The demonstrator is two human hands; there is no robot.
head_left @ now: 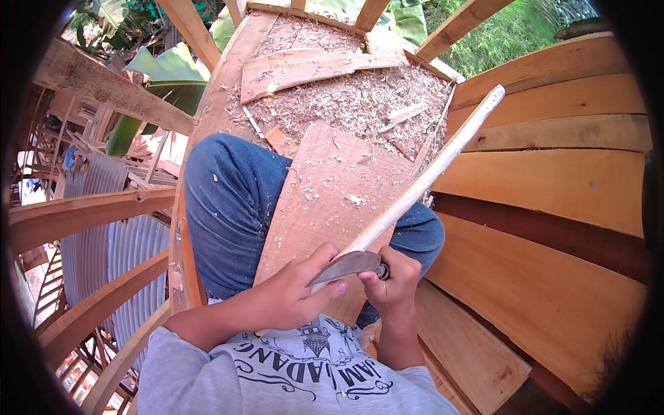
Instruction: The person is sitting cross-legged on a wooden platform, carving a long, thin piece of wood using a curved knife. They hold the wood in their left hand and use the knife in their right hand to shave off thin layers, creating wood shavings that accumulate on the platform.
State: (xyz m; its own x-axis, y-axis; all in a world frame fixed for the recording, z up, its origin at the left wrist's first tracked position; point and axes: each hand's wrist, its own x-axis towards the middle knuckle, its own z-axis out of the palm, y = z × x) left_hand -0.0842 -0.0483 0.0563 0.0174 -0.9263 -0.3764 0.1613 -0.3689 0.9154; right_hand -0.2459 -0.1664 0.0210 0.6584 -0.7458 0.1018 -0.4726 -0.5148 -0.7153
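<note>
A long, pale whittled stick [430, 174] slants from near my chest up to the right, its far end over the shavings. Around its near end my left hand [296, 289] is closed. My right hand [394, 280] grips a knife by its handle. The broad, curved dark knife blade [351, 264] lies across the stick, its point close to the left hand's fingers. Beneath the stick, a flat reddish board [330, 181] rests between my knees, dotted with shavings. The stick's very end is hidden by the left hand and blade.
Wood shavings [311, 111] cover the planked floor ahead, where a curved offcut board [311, 68] lies. A wall of orange-brown planks [546, 187] rises at my right. Curved wooden ribs [97, 213] stand at my left, with corrugated metal sheets [135, 277] beyond them.
</note>
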